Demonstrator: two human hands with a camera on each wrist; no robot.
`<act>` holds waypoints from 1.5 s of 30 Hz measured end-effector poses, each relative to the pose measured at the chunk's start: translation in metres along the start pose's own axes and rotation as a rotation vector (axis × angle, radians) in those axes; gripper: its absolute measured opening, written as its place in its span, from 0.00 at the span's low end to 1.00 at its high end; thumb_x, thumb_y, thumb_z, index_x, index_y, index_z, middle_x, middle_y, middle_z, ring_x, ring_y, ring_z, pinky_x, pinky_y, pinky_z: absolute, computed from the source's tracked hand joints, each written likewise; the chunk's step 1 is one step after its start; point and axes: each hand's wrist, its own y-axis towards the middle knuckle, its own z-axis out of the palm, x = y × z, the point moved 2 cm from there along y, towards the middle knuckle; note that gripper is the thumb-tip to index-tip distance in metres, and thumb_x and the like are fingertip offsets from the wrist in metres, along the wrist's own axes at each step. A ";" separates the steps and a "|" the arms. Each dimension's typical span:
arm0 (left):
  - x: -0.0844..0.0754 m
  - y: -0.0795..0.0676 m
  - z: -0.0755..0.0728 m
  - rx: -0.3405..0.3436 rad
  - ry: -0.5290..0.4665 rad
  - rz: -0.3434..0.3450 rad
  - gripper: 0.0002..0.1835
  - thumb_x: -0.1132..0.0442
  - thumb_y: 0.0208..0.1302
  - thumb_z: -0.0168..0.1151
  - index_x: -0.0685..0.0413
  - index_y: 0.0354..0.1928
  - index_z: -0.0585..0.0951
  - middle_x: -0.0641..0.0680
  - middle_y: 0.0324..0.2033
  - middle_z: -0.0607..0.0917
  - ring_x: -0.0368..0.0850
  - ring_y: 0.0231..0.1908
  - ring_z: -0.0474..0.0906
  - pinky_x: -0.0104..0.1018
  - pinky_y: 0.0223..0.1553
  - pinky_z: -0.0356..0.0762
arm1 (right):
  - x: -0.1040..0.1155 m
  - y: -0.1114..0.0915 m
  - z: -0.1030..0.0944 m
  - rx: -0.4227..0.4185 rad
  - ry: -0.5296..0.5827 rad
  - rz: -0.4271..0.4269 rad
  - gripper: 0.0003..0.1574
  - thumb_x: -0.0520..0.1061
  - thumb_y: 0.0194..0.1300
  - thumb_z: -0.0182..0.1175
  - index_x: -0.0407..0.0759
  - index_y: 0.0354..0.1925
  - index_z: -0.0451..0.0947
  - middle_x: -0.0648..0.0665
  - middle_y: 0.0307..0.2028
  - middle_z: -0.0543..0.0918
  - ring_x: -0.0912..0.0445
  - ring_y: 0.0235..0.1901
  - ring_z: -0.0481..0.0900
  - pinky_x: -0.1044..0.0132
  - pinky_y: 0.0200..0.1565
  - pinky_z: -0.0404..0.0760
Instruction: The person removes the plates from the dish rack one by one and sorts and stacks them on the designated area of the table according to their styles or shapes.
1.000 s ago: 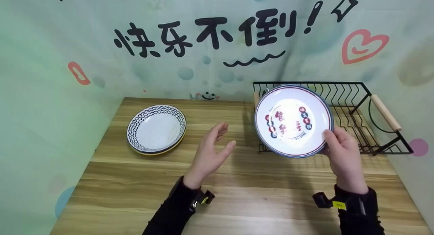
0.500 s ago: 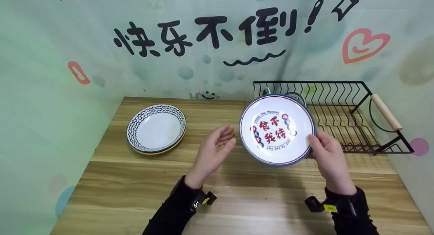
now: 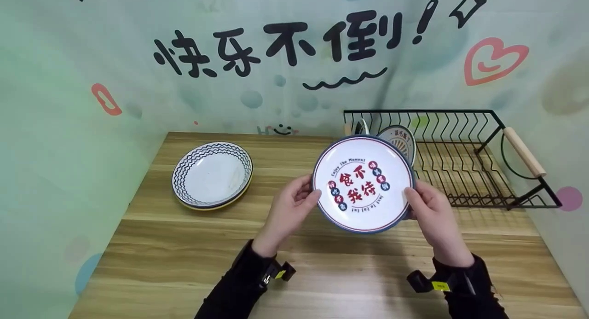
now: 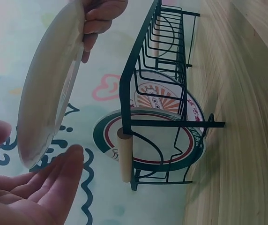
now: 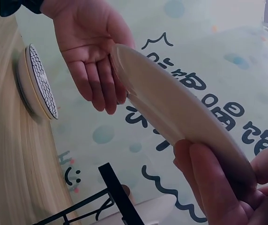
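Observation:
My right hand [image 3: 435, 213] pinches the right rim of a white plate [image 3: 363, 213] with a blue-and-red edge and red lettering, thumb on the face and fingers behind. The plate is held up above the table, its face tilted toward the head camera. At its left rim is my left hand [image 3: 287, 213], thumb in front and fingers behind. In the left wrist view the left fingers [image 4: 61, 187] are nearly straight, spread from the thumb around the plate's edge. The right wrist view shows the plate's pale underside [image 5: 185, 112] with the right fingers [image 5: 213, 183] against it.
A black wire dish rack [image 3: 460, 171] with wooden handles stands at the back right. In its left end are a sunburst-patterned plate [image 3: 405, 137] and a green-rimmed plate [image 4: 108, 136]. At the left of the wooden table [image 3: 152, 259] sits a wavy-rimmed dish [image 3: 211, 178] stacked on a yellow-edged one.
My right hand has brought the plate left and down, away from the rack, to my left hand. The sunburst plate behind it has come into view. The left hand has barely moved.

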 end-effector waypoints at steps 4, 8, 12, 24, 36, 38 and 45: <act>0.001 0.000 0.001 -0.005 -0.026 -0.013 0.20 0.65 0.67 0.62 0.73 0.56 0.76 0.64 0.44 0.84 0.53 0.44 0.83 0.37 0.46 0.84 | -0.001 -0.001 0.003 0.004 -0.004 -0.010 0.17 0.35 0.76 0.47 0.23 0.53 0.74 0.38 0.31 0.83 0.55 0.27 0.83 0.64 0.30 0.86; 0.002 0.000 0.002 -0.013 -0.087 -0.055 0.15 0.69 0.67 0.61 0.73 0.52 0.78 0.64 0.39 0.85 0.52 0.37 0.85 0.38 0.39 0.86 | -0.002 -0.002 0.005 0.011 -0.006 -0.019 0.15 0.34 0.76 0.47 0.23 0.50 0.74 0.39 0.29 0.83 0.55 0.25 0.82 0.64 0.29 0.85; 0.003 0.000 0.001 -0.022 -0.125 -0.098 0.13 0.72 0.66 0.60 0.73 0.50 0.78 0.63 0.37 0.86 0.50 0.33 0.85 0.39 0.36 0.87 | -0.002 -0.002 0.007 0.030 0.003 -0.027 0.14 0.33 0.76 0.47 0.24 0.50 0.75 0.37 0.30 0.83 0.54 0.26 0.83 0.63 0.28 0.86; 0.005 0.000 -0.005 -0.064 -0.117 -0.133 0.13 0.73 0.65 0.61 0.74 0.50 0.79 0.65 0.36 0.86 0.51 0.31 0.86 0.39 0.33 0.87 | -0.003 -0.001 0.012 0.089 0.064 -0.035 0.16 0.32 0.75 0.47 0.21 0.55 0.72 0.33 0.35 0.83 0.51 0.28 0.84 0.61 0.30 0.87; 0.001 -0.004 -0.014 -0.152 -0.104 -0.064 0.14 0.73 0.64 0.62 0.75 0.50 0.80 0.67 0.36 0.86 0.53 0.31 0.86 0.39 0.30 0.86 | -0.002 -0.002 0.012 0.172 0.026 -0.167 0.19 0.31 0.75 0.46 0.19 0.59 0.67 0.30 0.46 0.79 0.56 0.38 0.83 0.66 0.42 0.85; 0.000 -0.005 -0.016 -0.156 -0.101 -0.076 0.14 0.73 0.64 0.62 0.74 0.50 0.80 0.66 0.37 0.86 0.51 0.31 0.86 0.38 0.30 0.86 | -0.002 -0.003 0.011 0.161 0.026 -0.178 0.19 0.31 0.75 0.45 0.18 0.58 0.68 0.29 0.47 0.78 0.56 0.40 0.83 0.67 0.44 0.84; -0.001 -0.005 -0.023 -0.172 -0.105 -0.110 0.14 0.73 0.65 0.61 0.74 0.51 0.79 0.66 0.37 0.86 0.50 0.31 0.86 0.38 0.31 0.86 | -0.003 -0.002 0.008 0.145 -0.012 -0.271 0.19 0.28 0.74 0.46 0.19 0.59 0.68 0.24 0.52 0.77 0.59 0.48 0.82 0.67 0.49 0.82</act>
